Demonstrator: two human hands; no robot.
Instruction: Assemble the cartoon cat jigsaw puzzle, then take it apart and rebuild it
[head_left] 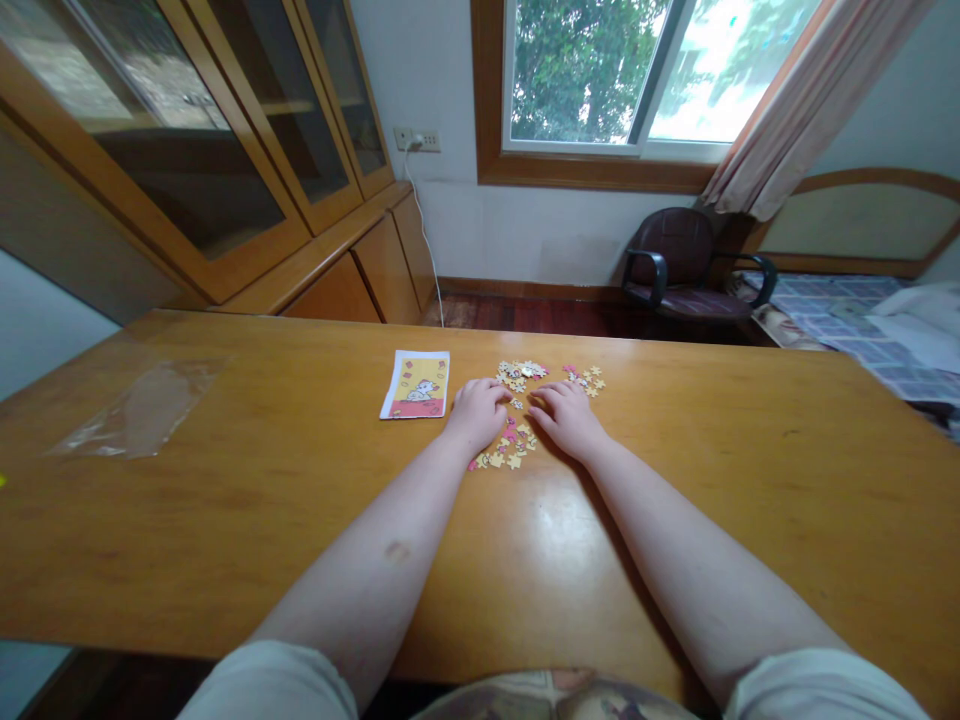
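My left hand (478, 412) rests on the table with fingers loosely bent, fingertips beside a small jigsaw piece (517, 404). Across from it, my right hand (570, 415) has its thumb and fingers apart, and nothing shows between them. Beyond both hands lies a heap of jigsaw pieces (517, 372), yellow, pink and white. More loose pieces (514, 461) are scattered nearer to me, partly covered by my left hand. A further few pieces (595, 380) lie just past my right hand. Left of my left hand is a picture card (417, 385) showing a white cartoon animal on yellow and pink.
The wooden table (300, 500) spans the view. A clear plastic bag (146, 405) lies flat at its left. Behind stand a glass-doored cabinet (330, 225), an office chair (686, 265) and a bed (840, 310). A white cord (427, 230) hangs from a wall socket.
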